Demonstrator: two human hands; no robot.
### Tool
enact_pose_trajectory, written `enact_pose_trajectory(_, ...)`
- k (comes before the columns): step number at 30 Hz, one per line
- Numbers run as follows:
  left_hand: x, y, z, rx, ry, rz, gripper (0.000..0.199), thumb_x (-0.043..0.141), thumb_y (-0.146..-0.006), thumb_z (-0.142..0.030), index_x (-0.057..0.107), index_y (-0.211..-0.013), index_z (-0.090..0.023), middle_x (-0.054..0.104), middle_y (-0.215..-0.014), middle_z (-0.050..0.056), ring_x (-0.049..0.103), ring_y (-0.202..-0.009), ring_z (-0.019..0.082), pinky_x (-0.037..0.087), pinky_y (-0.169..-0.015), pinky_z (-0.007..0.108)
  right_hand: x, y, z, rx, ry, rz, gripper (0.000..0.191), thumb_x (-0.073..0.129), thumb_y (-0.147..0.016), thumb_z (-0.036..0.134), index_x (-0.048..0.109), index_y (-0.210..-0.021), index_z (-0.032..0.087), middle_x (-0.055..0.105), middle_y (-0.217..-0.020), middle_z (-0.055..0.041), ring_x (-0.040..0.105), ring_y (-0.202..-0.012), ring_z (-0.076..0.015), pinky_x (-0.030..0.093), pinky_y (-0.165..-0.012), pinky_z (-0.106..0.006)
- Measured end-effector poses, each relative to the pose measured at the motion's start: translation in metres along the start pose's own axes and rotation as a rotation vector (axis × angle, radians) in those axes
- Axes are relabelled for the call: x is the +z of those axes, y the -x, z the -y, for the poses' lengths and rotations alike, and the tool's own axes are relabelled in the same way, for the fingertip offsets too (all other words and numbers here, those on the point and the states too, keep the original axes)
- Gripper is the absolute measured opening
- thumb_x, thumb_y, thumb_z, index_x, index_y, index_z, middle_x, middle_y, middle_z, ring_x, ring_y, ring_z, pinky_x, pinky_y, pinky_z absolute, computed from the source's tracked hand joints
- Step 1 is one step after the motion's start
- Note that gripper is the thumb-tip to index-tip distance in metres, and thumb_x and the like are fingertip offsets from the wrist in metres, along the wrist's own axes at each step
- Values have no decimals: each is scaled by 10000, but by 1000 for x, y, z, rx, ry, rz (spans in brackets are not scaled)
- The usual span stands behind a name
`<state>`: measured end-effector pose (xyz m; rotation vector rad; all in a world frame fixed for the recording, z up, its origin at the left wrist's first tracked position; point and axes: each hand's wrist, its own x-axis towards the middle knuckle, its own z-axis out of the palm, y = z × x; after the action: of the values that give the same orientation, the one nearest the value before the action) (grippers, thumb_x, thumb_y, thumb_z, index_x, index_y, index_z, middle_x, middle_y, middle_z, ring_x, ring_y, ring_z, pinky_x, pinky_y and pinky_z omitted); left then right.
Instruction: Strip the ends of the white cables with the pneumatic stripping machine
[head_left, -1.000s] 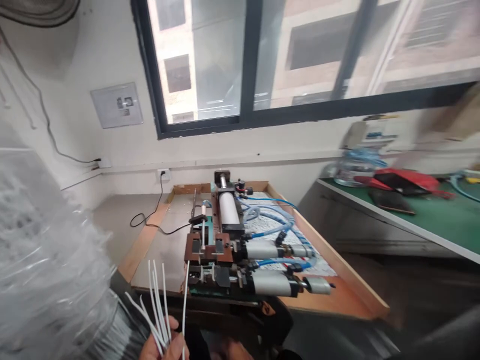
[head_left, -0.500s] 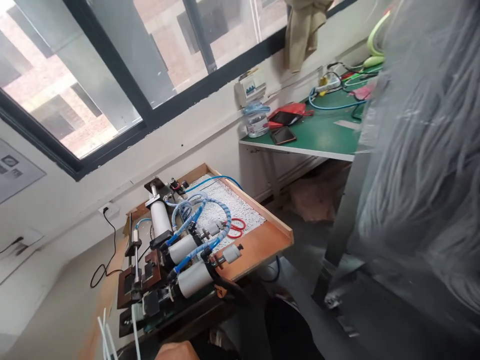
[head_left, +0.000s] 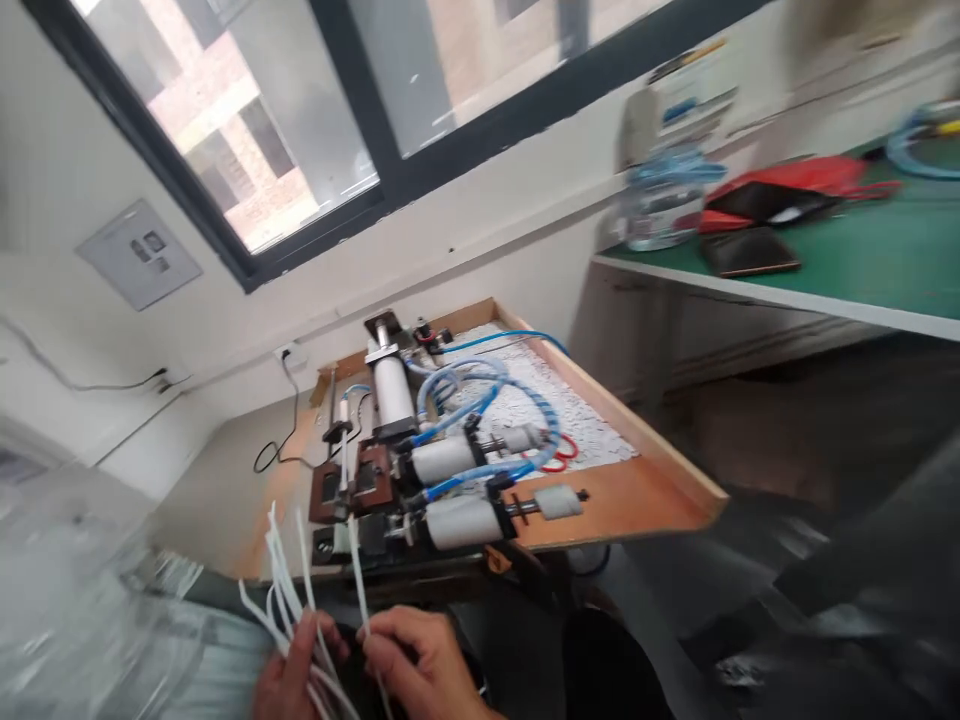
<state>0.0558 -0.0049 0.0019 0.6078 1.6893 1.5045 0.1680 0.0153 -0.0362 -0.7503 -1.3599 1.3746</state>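
Note:
My left hand is closed round a loose bundle of thin white tubes or cables at the bottom of the view. Their free ends fan upward toward the bench. Beside it, my right hand pinches a single white tube or cable between thumb and fingers. The upper end of that strand reaches up to the near edge of a pneumatic machine; whether it touches is unclear. Grey air cylinders and blue hoses make up the machine.
Red-handled scissors lie behind the cylinders on the wood-edged bench. To the right, a green table bears a plastic jar, a red bag and a dark phone. Clear plastic wrapping covers something at lower left.
My view has turned left, so the bench and green table sit further right. Both hands and the white strands have come up into view; only part of one hand showed before.

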Motion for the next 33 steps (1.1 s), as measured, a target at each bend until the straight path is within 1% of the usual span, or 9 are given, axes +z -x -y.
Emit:
enact_pose_trajectory(2, -12, -6, 1, -54, 69, 51, 324, 658, -533, -460, 557, -513, -153, 524, -441, -7, 489, -444, 128, 395, -467, 243, 4, -2, 2, 62, -1, 0, 307, 452, -777, 354, 644, -668, 141, 558, -612, -33, 496, -602, -122, 364, -572, -199)
enact_pose_trajectory(5, -23, -14, 2, -87, 154, 106, 301, 646, -577, -424, 560, -545, -138, 512, -456, -15, 471, -450, 99, 382, -487, 214, 13, -6, -4, 135, -17, -23, 307, 460, -776, 388, 635, -743, 138, 542, -625, -36, 463, -579, -119, 348, -532, -205)
enact_pose_trajectory(9, -28, -23, -1, -68, 212, 71, 272, 655, -578, -396, 587, -595, -133, 511, -482, -17, 456, -458, 87, 373, -492, 202, 25, -12, -12, 210, -119, -61, 317, 500, -749, 412, 636, -821, 135, 510, -591, -22, 415, -537, -104, 323, -503, -207)
enact_pose_trajectory(14, -33, -30, -3, -48, 260, 94, 249, 647, -600, -371, 596, -631, -130, 508, -503, -17, 454, -472, 87, 372, -506, 210, 36, -19, -10, 352, -269, -138, 363, 568, -677, 458, 627, -786, 117, 445, -540, 11, 340, -471, -64, 261, -445, -187)
enact_pose_trajectory(18, -34, -32, -1, -45, 246, 103, 237, 630, -624, -358, 586, -617, -125, 501, -494, -15, 444, -469, 88, 365, -504, 215, 38, -23, -7, 429, -360, -189, 385, 611, -627, 469, 618, -751, 105, 426, -518, 26, 303, -438, -39, 220, -421, -173)
enact_pose_trajectory(23, -31, -32, -3, -55, 248, 114, 214, 619, -643, -329, 559, -583, -133, 494, -495, -20, 436, -473, 85, 358, -509, 210, 37, -29, -6, 478, -442, -168, 354, 623, -627, 441, 611, -718, 99, 399, -505, 37, 280, -424, -29, 188, -412, -170)
enact_pose_trajectory(29, -30, -30, 0, -51, 236, 158, 211, 596, -679, -307, 517, -574, -142, 474, -490, -33, 422, -475, 73, 347, -507, 200, 37, -33, -7, 464, -478, -136, 317, 598, -671, 412, 610, -732, 101, 404, -504, 37, 288, -430, -36, 206, -423, -174)
enact_pose_trajectory(31, -31, -29, 3, -39, 212, 178, 224, 580, -697, -304, 489, -568, -147, 468, -484, -38, 417, -471, 68, 345, -510, 197, 38, -34, -7, 489, -522, -98, 320, 587, -682, 415, 615, -777, 110, 401, -511, 41, 292, -437, -38, 218, -431, -173)
enact_pose_trajectory(33, -31, -26, 6, -34, 184, 202, 194, 569, -708, -307, 499, -619, -150, 472, -477, -42, 415, -463, 67, 342, -504, 197, 41, -34, -5, 504, -564, -30, 316, 571, -699, 415, 616, -813, 123, 378, -499, 50, 296, -447, -41, 236, -446, -172)
